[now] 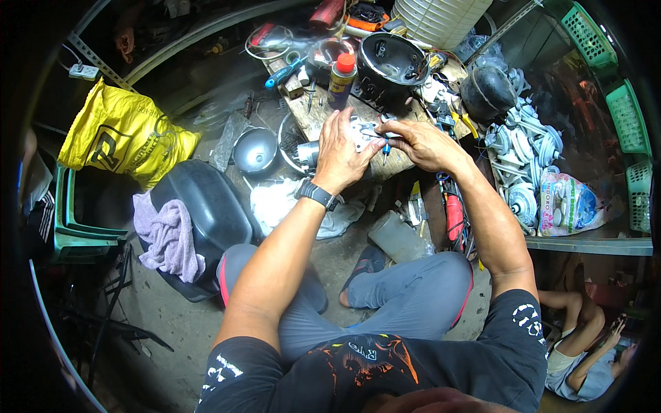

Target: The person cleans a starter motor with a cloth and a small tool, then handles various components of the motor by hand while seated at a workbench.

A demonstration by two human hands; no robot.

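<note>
At the wooden work surface (398, 162), my left hand (339, 153) grips a pale metal part (363, 132), with a silver cylinder (308, 156) beside its fingers. My right hand (423, 144) has its fingers closed at the right side of that part, on a slim tool with a blue piece (387, 147); its exact kind is unclear. A spray can with a red cap (341, 84) stands just beyond my hands. A round black housing (390, 58) sits behind it to the right, with loose hand tools (463, 125) nearby.
A yellow sack (124, 131), black casing (196, 220), metal bowl (255, 151) and translucent container (398, 237) lie around me. White plastic parts (523, 158) and green baskets (623, 117) line the right. Another person (578, 365) is at lower right.
</note>
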